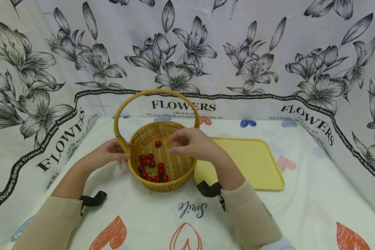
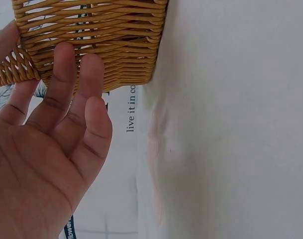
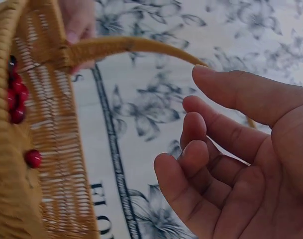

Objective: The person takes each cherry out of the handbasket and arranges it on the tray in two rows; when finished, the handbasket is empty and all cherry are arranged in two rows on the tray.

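Note:
A round woven basket with a tall arched handle stands upright on the cloth. Inside, several red cherries cluster at its near left side, and a single cherry lies apart toward the back. My left hand pinches the basket's left side at the handle's base with thumb and forefinger; its other fingers lie loosely curved against the weave in the left wrist view. Over the basket's right side hovers my right hand, fingers relaxed and bent, nothing between them in the right wrist view.
To the right of the basket a yellow tray lies flat, partly covered by the right forearm. A white cloth with printed hearts covers the table. Behind it hangs a flower-printed curtain.

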A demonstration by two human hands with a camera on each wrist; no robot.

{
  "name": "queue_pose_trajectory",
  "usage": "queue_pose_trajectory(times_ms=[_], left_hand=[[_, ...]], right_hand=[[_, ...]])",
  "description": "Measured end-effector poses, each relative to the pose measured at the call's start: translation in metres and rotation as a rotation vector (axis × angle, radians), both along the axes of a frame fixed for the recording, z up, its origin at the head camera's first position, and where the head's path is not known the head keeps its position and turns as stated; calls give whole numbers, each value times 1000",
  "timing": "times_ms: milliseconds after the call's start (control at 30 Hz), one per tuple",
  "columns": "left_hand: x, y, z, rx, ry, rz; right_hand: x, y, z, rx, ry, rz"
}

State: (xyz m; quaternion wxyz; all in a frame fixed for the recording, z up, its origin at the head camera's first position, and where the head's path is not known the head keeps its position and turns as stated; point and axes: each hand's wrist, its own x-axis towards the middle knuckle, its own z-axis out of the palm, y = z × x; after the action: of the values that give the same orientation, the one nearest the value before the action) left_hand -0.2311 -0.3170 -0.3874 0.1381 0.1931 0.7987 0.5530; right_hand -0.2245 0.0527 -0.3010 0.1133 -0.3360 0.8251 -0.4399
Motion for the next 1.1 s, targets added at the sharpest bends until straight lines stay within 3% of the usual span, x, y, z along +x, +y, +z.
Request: queue_pose_trajectory(times_ms=[267,433,633,733,900,1100], left_hand=[[0,0,-1,-11,-8,12],[2,0,-1,-18,-4,16],[1,-1,-3,-19,23,-1],[-1,-1,-4,-15,35,-9],[-1,-1,-3,-14,26,-6],[-1,0,-2,-11,29,-8]], right_hand=[[-4,-37,-39,166,56,33],[-6,-53,-60,307,168,81],[-5,-60,-75,520,221,144],[-6,-61,-78,570,219,150],[-6,-61,-81,564,201,89],[-3,-64,-81,618,267,-58]])
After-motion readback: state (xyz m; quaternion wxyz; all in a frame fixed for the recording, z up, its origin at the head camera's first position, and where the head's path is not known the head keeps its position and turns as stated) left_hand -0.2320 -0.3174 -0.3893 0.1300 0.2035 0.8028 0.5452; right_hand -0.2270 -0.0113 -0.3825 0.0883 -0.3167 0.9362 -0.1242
